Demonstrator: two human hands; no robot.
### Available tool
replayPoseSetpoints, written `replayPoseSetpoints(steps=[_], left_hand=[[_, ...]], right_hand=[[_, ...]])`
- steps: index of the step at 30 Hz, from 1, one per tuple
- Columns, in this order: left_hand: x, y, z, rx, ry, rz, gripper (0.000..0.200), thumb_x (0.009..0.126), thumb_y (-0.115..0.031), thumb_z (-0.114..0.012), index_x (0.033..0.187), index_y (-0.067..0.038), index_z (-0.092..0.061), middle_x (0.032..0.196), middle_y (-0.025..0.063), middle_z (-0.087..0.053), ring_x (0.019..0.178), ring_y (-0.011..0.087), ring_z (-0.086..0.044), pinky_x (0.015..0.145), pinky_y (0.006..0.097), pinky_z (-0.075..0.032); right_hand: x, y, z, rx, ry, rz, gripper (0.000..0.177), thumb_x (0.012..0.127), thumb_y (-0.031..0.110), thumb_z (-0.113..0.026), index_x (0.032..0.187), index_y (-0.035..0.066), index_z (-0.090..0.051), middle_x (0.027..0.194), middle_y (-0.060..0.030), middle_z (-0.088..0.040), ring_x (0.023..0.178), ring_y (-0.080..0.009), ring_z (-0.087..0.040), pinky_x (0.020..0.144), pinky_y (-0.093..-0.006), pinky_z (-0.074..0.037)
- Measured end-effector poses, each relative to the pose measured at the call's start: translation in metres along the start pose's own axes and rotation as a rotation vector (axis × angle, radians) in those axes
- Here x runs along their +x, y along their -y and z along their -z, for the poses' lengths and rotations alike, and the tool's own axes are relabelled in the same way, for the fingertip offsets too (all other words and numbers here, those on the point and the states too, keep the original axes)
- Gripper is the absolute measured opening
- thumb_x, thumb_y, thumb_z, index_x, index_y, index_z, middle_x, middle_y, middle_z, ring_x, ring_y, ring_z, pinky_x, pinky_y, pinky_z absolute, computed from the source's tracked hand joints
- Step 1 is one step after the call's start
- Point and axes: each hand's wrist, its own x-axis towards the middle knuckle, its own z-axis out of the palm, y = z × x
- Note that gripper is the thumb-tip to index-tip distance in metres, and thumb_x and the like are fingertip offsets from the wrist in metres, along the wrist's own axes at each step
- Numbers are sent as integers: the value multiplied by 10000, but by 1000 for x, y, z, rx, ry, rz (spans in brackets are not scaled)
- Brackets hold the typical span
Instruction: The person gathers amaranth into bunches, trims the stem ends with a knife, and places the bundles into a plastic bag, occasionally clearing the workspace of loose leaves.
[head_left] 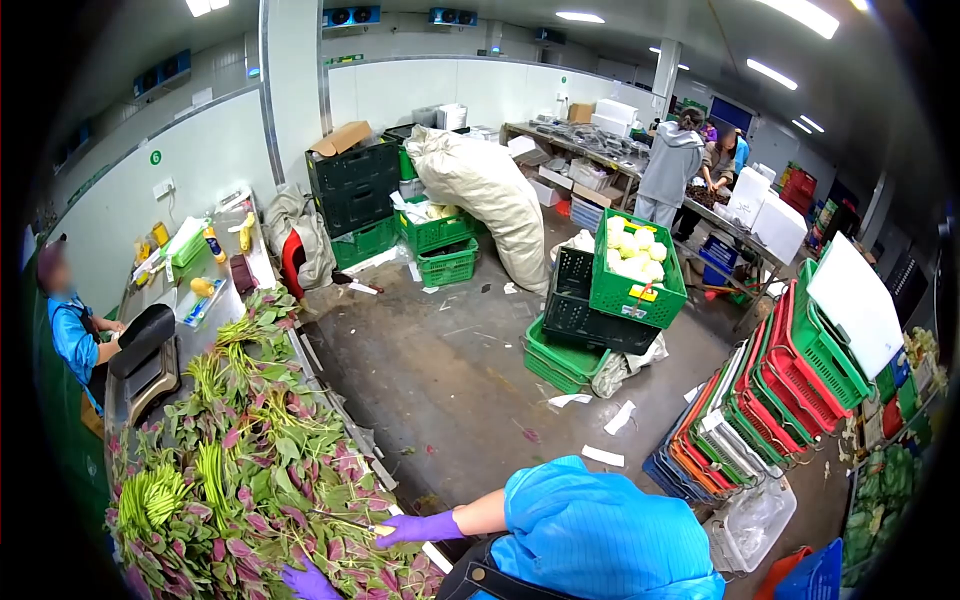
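Station observed: a long grey steel worktable [222, 315] along the left wall, loaded with a loose heap of red-and-green leafy vegetable stems [260, 450] and tied bundles of plain green stalks [150, 497].

The person's right hand [420, 527], in a purple glove, lies on the near edge of the heap. The fingers are stretched out together towards a thin stem. It cannot be told whether they are clamped on it.

The left hand [308, 582], also in a purple glove, rests in the leaves at the lower frame edge and is partly cut off. Its grip cannot be told.

Surroundings: a seated co-worker in a blue coat [72, 335] is at the far side of the table. A green plastic crate of pale round vegetables [640, 272] sits on stacked crates mid-floor, and a large beige sack [490, 190] leans behind it. Two further persons [675, 165] stand at the rear bench
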Motion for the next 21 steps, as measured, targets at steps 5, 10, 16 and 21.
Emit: replayPoseSetpoints(steps=[5, 10, 16, 21], left_hand=[[-20, -7, 32, 36, -181, -130, 501, 834, -418, -460, 1145, -28, -506, 1163, 164, -508, 1013, 311, -508, 866, 461, -378], [-16, -3, 36, 137, -133, -290, 567, 835, -495, -385, 1145, -36, -508, 1161, 158, -504, 1002, 314, -507, 825, 452, -407], [-9, 13, 10, 225, -228, -278, 473, 832, -487, -417, 960, -63, -581, 926, 131, -602, 776, 303, -592, 625, 439, -469], [-24, 13, 34, 116, -173, -398, 451, 814, -486, -464, 830, -59, -611, 716, 150, -608, 633, 295, -601, 533, 435, -464]], right_hand=[[8, -18, 2, 108, 14, 76, 301, 764, 299, -662, 951, 71, -604, 812, 7, -591, 755, -89, -521, 695, -255, -419], [-11, 7, 4, 77, 10, 20, 284, 783, 303, -637, 930, 63, -600, 837, 15, -574, 808, -75, -490, 740, -252, -398], [-7, 1, 5, 24, 5, -44, 387, 751, 375, -646, 963, 54, -605, 874, -10, -585, 833, -93, -505, 760, -270, -398], [-14, 9, 0, -42, -11, -65, 473, 736, 419, -642, 1038, 59, -591, 919, -28, -595, 865, -110, -523, 763, -287, -406]])
